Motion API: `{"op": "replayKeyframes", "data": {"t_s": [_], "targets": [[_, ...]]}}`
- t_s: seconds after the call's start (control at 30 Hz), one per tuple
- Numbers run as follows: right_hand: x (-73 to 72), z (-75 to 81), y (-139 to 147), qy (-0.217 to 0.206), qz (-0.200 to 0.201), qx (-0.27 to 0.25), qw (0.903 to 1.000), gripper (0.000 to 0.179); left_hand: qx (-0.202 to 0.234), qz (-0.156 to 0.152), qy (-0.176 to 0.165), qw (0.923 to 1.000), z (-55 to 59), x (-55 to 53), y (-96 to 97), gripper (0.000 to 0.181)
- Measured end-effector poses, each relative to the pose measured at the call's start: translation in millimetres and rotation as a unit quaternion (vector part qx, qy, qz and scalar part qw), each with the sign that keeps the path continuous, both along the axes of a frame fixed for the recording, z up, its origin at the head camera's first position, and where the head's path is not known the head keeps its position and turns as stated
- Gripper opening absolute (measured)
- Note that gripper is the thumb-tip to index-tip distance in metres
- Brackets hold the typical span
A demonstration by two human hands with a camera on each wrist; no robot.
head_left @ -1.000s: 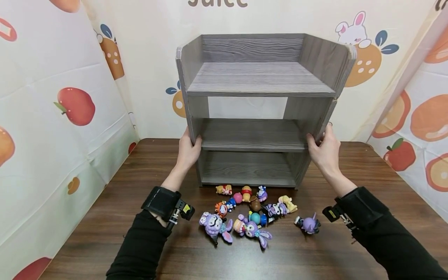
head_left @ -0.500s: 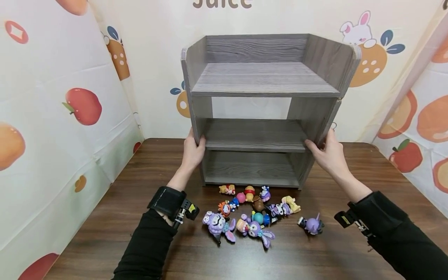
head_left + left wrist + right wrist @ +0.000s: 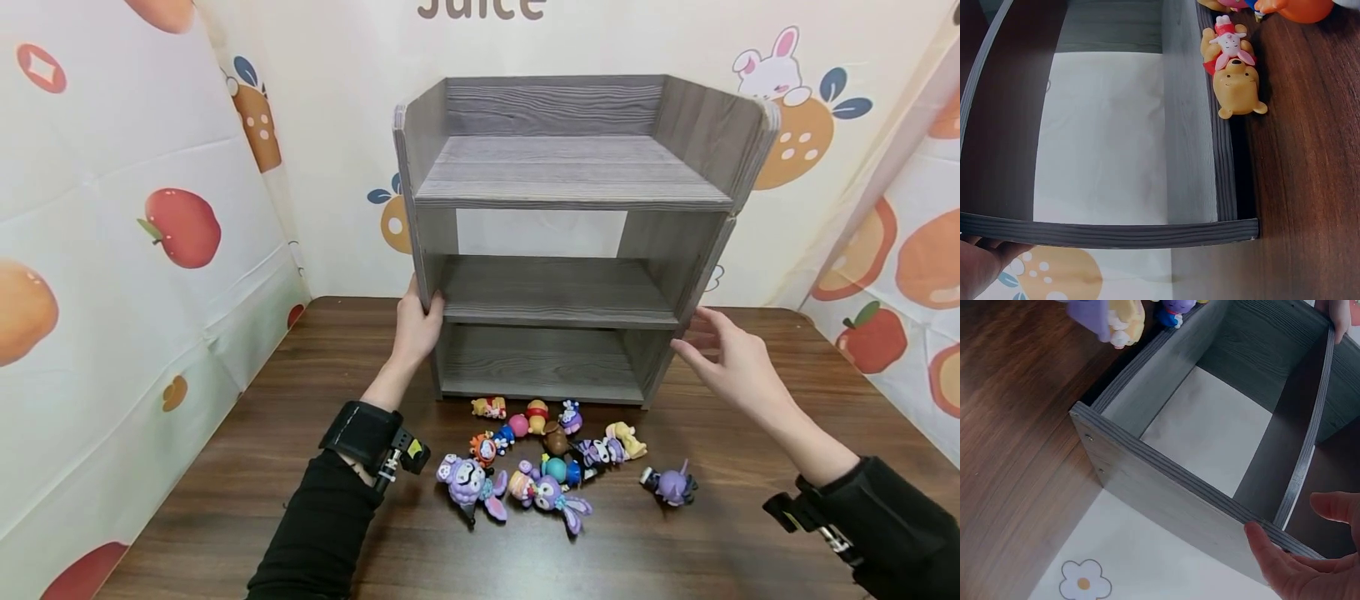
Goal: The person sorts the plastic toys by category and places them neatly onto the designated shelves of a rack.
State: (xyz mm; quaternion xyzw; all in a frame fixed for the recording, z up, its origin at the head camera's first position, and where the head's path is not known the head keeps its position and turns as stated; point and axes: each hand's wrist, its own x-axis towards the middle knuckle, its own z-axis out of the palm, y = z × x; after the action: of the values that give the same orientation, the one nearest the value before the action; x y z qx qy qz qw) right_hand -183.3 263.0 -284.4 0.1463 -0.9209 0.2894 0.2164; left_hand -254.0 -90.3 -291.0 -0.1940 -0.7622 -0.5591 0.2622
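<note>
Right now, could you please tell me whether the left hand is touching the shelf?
Touching: the head view shows the left hand gripping the shelf by its side, thumb at the front edge.

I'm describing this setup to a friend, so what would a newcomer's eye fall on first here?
Most likely the gray wood-grain shelf unit, standing tall on the brown table, with the left hand gripping its side. Next would come the cluster of small colorful toy figures on the table just in front of it. One purple figure lies apart, to the right.
</note>
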Motion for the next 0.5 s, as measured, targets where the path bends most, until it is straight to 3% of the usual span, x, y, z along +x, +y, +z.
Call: {"op": "replayKeyframes", "data": {"t_s": [0.3,0.5], "targets": [[7.9,-16.8,1.4,0.006,-0.003,0.021,0.9998,0.025,-0.004,0.0,-0.005,1.0,0.8,0.5,-0.8,0.041],[7.7,-28.9,-2.3,-0.017,0.023,0.043,0.9987,0.008,-0.002,-0.002,-0.005,1.0,0.2,0.3,-0.8,0.041]]}}
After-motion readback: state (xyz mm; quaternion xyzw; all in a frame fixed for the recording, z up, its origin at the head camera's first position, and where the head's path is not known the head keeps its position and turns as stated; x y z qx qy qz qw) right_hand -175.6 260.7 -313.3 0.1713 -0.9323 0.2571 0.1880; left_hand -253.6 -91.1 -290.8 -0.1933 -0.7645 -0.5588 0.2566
